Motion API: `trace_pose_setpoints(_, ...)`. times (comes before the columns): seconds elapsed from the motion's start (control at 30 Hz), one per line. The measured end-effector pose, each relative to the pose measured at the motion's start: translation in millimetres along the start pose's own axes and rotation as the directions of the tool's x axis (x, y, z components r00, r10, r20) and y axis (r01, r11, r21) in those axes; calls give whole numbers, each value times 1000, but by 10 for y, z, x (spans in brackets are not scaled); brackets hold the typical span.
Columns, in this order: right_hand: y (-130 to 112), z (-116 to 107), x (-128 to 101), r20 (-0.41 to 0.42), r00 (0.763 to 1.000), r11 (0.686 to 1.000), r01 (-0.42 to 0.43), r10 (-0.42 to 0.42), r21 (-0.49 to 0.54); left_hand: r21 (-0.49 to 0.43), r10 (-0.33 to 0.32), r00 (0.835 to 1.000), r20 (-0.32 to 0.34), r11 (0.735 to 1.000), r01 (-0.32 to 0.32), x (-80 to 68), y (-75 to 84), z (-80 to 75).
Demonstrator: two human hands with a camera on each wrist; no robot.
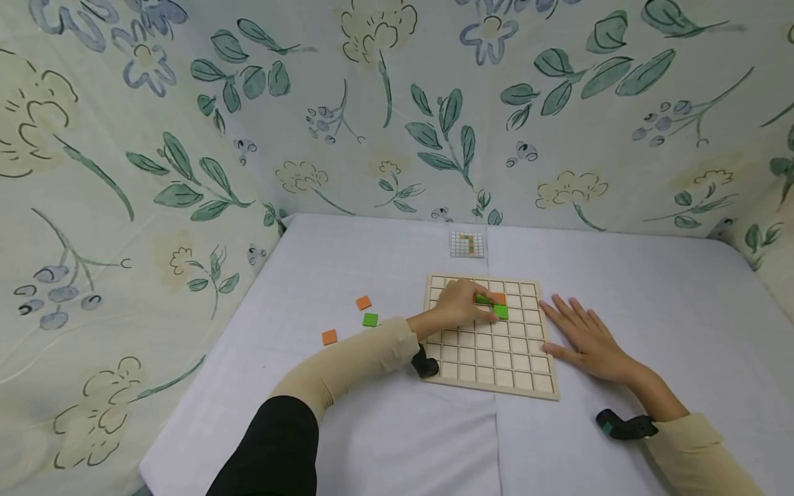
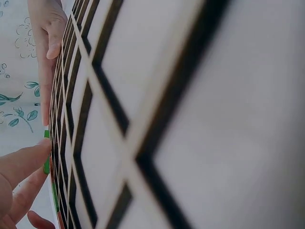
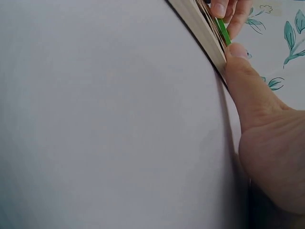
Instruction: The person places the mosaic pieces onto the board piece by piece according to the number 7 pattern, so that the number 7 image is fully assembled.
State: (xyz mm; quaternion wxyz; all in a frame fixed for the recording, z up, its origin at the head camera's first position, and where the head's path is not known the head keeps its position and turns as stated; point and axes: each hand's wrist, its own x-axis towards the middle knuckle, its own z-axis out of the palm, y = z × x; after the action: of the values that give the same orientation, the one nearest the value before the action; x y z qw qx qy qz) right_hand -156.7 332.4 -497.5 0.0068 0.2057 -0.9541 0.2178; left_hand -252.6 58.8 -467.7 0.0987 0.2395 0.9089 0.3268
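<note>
A wooden grid board (image 1: 490, 358) lies on the white table. My left hand (image 1: 462, 303) reaches over its upper rows, and its fingertips pinch a green tile (image 1: 500, 311) at the board's surface. Beside that tile are another green tile (image 1: 482, 300) and an orange tile (image 1: 500, 297), partly under the fingers. The left wrist view shows the left hand (image 2: 24, 167) touching the green tile's edge (image 2: 46, 160). My right hand (image 1: 583, 334) lies flat on the table, its thumb (image 3: 248, 81) against the board's right edge (image 3: 202, 24).
Three loose tiles lie left of the board: an orange tile (image 1: 363, 302), a green tile (image 1: 370, 319) and another orange tile (image 1: 329, 337). A small pattern card (image 1: 466, 244) lies behind the board. Flowered cloth walls (image 1: 155, 172) enclose the table on three sides.
</note>
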Motion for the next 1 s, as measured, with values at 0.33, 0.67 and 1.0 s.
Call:
trace_pose_setpoints(0.33,-10,-2,8,-4,1000,1000,6,-6,3,43,-35,999,3,998,35,-7,30,-12)
trace_pose_setpoints(0.67,-8,-1,8,-8,1000,1000,4,-4,5,78,-60,998,9,995,59,-8,65,-24)
trace_pose_setpoints(1.0,-3,1,6,-6,1000,1000,6,-6,5,29,-49,999,17,998,48,-19,65,-37)
